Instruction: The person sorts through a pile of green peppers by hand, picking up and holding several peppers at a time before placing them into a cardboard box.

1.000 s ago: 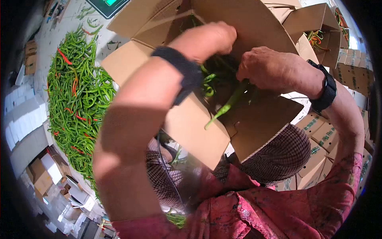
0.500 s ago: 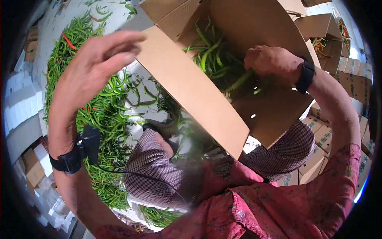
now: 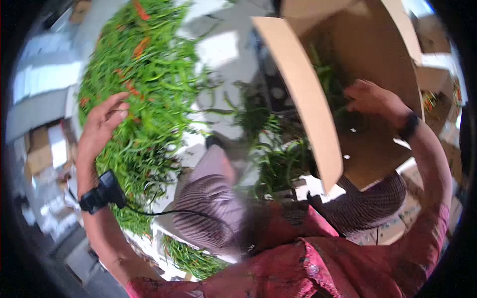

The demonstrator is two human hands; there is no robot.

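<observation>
Hands work apart: the left hand (image 3: 102,128), fingers spread and holding nothing, hovers over the heap of green chilies (image 3: 154,69) on the floor. The right hand (image 3: 370,97) is inside the tilted cardboard box (image 3: 308,99), against the boxed chilies (image 3: 328,82); blur hides its grip.

no readable text, labels, brands or numbers anywhere. the frame is motion-blurred. the cardboard box (image 3: 308,99) flaps look plain, the cartons (image 3: 439,74) at the right edge are too smeared to show print, and the black wrist device (image 3: 102,191) has no legible marking.
</observation>
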